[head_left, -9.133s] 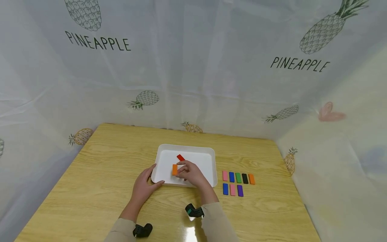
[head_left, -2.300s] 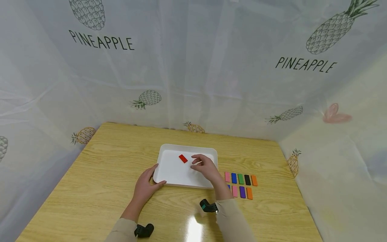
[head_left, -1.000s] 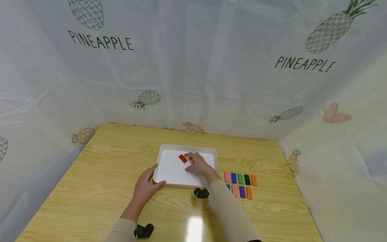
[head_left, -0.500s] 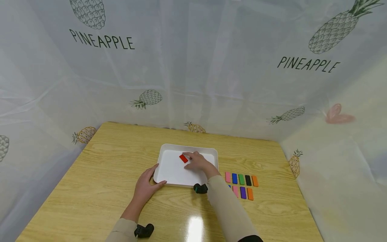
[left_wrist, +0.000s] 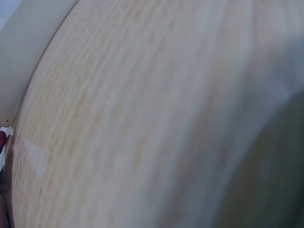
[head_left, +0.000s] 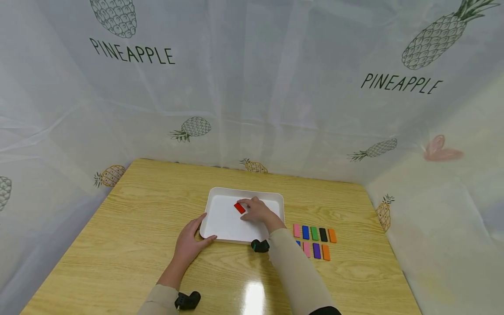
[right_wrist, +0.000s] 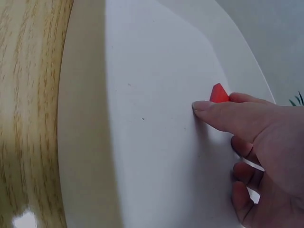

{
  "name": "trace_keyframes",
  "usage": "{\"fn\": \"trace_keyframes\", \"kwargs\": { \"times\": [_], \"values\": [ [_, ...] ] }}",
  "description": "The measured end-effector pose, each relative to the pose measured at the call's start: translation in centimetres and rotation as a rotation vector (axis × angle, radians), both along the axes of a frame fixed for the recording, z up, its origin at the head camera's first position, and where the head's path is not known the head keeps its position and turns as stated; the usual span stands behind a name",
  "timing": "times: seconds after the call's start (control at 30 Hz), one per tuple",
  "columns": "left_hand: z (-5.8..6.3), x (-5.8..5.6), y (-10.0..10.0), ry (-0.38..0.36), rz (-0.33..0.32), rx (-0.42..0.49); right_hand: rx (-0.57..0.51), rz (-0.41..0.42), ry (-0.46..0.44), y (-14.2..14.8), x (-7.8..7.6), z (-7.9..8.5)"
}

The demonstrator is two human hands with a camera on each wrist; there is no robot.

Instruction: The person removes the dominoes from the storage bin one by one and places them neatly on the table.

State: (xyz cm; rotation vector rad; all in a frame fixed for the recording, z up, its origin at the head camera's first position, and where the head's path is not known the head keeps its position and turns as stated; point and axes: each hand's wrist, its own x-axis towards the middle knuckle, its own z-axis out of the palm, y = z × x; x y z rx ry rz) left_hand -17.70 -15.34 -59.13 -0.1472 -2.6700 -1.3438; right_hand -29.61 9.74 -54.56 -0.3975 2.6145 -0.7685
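A flat red domino-shaped block lies slanted in the white tray. My right hand reaches over the tray, its index fingertip touching the block's far end. The thumb is on the near side and looks slightly apart from the block. In the right wrist view the red block shows between thumb and index finger, partly hidden by the thumb; the other fingers are curled. My left hand grips the tray's near left corner, fingers at the left side and thumb along the front. The left wrist view shows mostly blurred tabletop.
Right of the tray, two rows of flat coloured blocks lie on the wooden table, among them a green block, a black block and a purple block. My right sleeve partly covers the front row. A pineapple-print curtain hangs behind.
An orange block, in the tray in the oldest frame, now ends the front row. My right hand has moved left to the red block, which has just shifted slightly nearer. The left hand stays put.
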Motion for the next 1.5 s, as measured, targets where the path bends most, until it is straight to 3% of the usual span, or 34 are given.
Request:
{"fn": "trace_keyframes", "kwargs": {
  "times": [0.5,1.07,1.5],
  "values": [
    [0.1,0.0,0.0,0.001,-0.006,0.012,-0.031,-0.007,0.023,0.3,0.2,-0.3],
    [-0.2,0.0,0.1,0.001,0.009,0.002,-0.120,0.029,-0.009,1.4,1.9,0.7],
    [0.0,0.0,0.1,-0.004,-0.003,-0.010,-0.328,0.042,-0.076,2.8,2.9,1.1]
  ]
}}
